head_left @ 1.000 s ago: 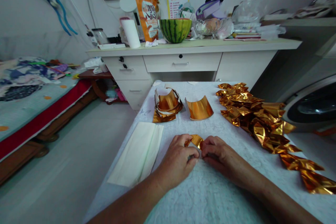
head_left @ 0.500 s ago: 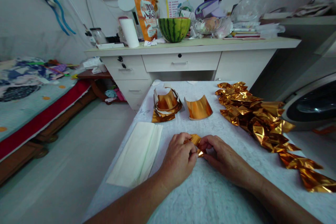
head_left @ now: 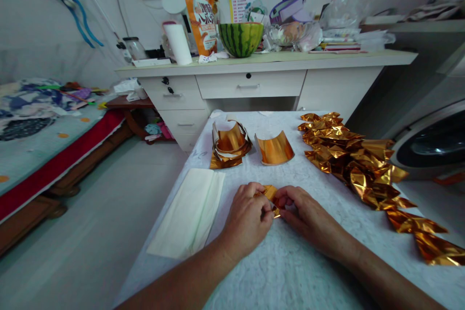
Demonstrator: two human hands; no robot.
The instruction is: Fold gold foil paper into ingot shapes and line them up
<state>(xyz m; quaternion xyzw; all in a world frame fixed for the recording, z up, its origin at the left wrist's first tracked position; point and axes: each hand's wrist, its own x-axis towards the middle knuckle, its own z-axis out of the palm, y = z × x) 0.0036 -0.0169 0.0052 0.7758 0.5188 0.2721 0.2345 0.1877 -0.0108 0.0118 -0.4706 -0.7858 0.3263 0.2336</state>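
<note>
My left hand point(head_left: 249, 213) and my right hand point(head_left: 308, 218) meet over the table, both closed on one small piece of gold foil paper point(head_left: 270, 193). Fingers cover most of that piece, so its full folded shape is hidden. Behind it lies a curved gold sheet point(head_left: 276, 149), with a curled stack of gold paper point(head_left: 230, 143) to its left. A long heap of folded gold foil pieces point(head_left: 358, 162) spreads along the table's right side. Left of my left hand is a flat, pale folded paper point(head_left: 189, 213).
A pale cloth covers the table point(head_left: 261, 271). Beyond it stands a white desk point(head_left: 250, 85) bearing half a watermelon point(head_left: 240, 39), an orange pouch point(head_left: 201, 22) and a white paper roll point(head_left: 178, 43). A bed point(head_left: 54, 140) is at left, a washing machine point(head_left: 432, 131) at right.
Both hands stay in nearly the same place on the gold foil piece, with only slight finger movement. The view has shifted a tiny bit.
</note>
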